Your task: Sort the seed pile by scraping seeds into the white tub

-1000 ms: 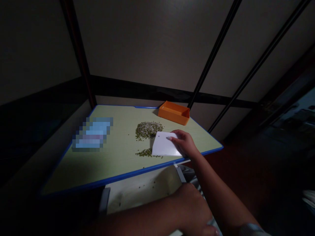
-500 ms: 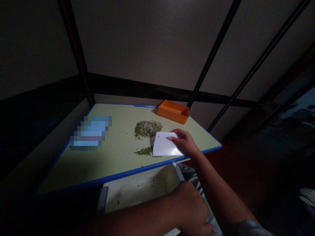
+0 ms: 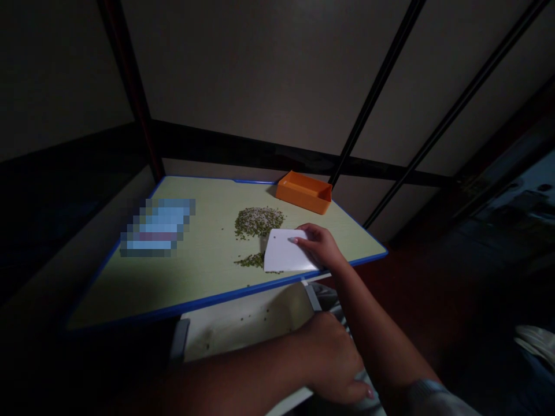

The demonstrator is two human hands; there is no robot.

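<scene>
My right hand (image 3: pixel 319 247) grips a white flat scraper card (image 3: pixel 282 252) standing on a pale green table top (image 3: pixel 203 271), its left edge against a small clump of green beans (image 3: pixel 250 261). A larger pile of green beans (image 3: pixel 257 221) lies just beyond the card. My left hand (image 3: pixel 332 358) is lower down, below the table's front edge, fingers curled over the side of a pale tray (image 3: pixel 243 320) that has a few stray beans in it.
An orange rectangular box (image 3: pixel 303 192) sits at the table's far edge. A blurred blue item (image 3: pixel 156 227) lies at the left. The table has a blue rim (image 3: pixel 208 301). Dark frame bars (image 3: pixel 373 98) and a wall stand behind; the floor at right is dark.
My right hand has slid the card a little to the left, pushing the small clump of beans along. My left hand stays on the tray, and the view has tilted slightly.
</scene>
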